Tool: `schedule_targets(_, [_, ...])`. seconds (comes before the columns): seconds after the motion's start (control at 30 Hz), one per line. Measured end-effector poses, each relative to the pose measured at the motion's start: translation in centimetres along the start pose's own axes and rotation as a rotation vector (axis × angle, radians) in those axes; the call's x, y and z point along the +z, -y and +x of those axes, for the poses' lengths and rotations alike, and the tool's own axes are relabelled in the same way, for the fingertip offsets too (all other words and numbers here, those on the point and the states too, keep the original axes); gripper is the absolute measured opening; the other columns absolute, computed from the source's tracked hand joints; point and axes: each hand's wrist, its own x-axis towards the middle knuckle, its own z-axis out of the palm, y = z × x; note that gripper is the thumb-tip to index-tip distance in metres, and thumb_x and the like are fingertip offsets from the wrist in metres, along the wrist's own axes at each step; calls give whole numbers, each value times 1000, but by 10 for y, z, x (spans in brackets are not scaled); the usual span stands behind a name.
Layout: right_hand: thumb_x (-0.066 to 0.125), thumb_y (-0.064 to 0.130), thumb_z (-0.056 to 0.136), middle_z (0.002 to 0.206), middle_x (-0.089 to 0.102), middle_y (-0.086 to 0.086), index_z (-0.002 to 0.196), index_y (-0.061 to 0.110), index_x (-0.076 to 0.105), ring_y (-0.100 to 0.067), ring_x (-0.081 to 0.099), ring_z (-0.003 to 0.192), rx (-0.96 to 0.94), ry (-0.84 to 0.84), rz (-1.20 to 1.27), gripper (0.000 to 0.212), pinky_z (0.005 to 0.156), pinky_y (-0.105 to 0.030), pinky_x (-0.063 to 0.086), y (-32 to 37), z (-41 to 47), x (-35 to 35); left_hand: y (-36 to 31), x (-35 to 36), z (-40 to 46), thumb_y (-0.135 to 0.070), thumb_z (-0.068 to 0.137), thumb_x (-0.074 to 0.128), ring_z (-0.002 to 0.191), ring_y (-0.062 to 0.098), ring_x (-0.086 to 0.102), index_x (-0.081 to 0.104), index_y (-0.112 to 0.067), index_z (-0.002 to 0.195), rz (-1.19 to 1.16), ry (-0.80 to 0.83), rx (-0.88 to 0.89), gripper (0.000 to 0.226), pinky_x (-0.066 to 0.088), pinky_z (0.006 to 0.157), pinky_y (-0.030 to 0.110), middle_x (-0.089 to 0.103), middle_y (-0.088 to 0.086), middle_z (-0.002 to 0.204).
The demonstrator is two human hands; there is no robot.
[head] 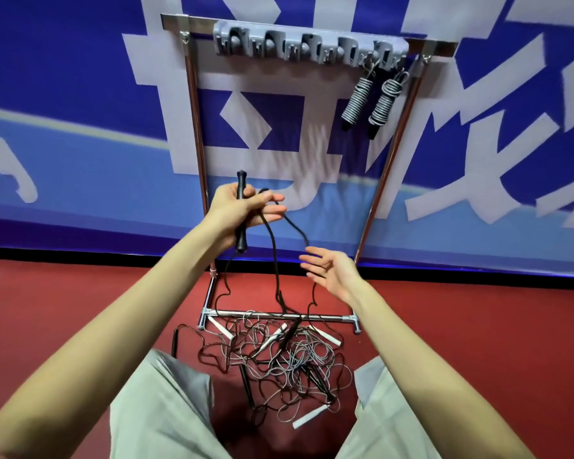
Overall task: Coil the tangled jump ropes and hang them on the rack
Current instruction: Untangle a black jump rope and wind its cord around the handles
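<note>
My left hand (237,212) grips the black handle (240,238) of a black jump rope upright in front of the rack. Its black cord (272,246) loops over my left fingers and hangs down to the tangled pile of ropes (279,359) on the red floor. My right hand (332,270) is held open, palm up, just right of the hanging cord and not touching it. The metal rack (196,127) carries a grey hook bar (299,43) on top. Two coiled grey ropes (357,101) hang from its right hooks.
The pile holds black and grey cords with several white handles (310,416) and black handles (174,342), lying on the rack's base bar (246,313). A blue banner wall (80,111) stands behind. My knees in grey trousers (166,409) flank the pile.
</note>
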Motion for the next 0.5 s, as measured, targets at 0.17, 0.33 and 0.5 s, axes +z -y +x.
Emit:
schedule_targets(0.17, [37,-21,72,116,66,-3,112,14,66,-12,58,111,-184,254,-765,61,80,-18,47,-26,-6,8,-6,12,7,8,94,54,67,25,73,34,-16,71,-5,-13,5,38,61,64,34,72,17,80])
schedule_targets(0.33, [57,5,90,95,66,1,96,11,68,-13,60,90,-240,334,-1212,14,88,-26,45,-46,7,0,-14,13,20,10,94,53,68,26,73,35,-15,70,-8,-40,58,38,60,63,34,71,19,82])
schedule_targets(0.5, [34,6,101,53,52,-3,76,13,49,-21,64,53,-314,121,-909,30,55,-29,46,-36,4,-2,-13,-7,36,-17,96,60,64,33,72,39,-11,71,460,-88,22,34,61,64,45,67,31,92])
